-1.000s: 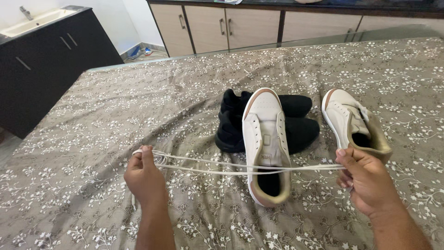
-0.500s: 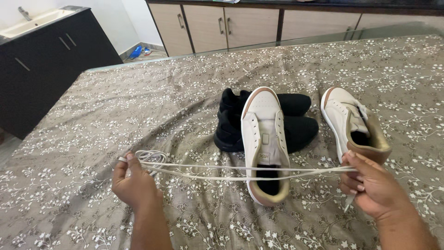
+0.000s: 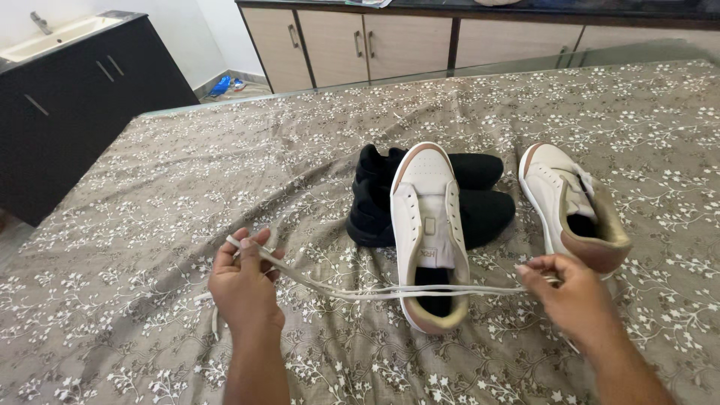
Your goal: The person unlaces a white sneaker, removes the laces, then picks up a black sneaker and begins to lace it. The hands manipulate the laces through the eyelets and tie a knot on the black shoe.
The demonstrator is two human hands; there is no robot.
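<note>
Left hand (image 3: 244, 289), grip pinched on one end of a white shoelace (image 3: 390, 291); right hand (image 3: 574, 300), grip pinched on the other end. Lace stretched between them, crossing over the heel opening of a laceless white sneaker (image 3: 429, 232) on a floral bedspread (image 3: 150, 210). Just behind, black shoes (image 3: 375, 202); to the right, a second white sneaker (image 3: 574, 206).

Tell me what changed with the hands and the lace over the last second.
Both hands moved inward: the left hand rose slightly, the right hand came down and leftward, so the white shoelace sags closer over the laceless white sneaker. Both hands kept their grip. The shoes stayed put.
</note>
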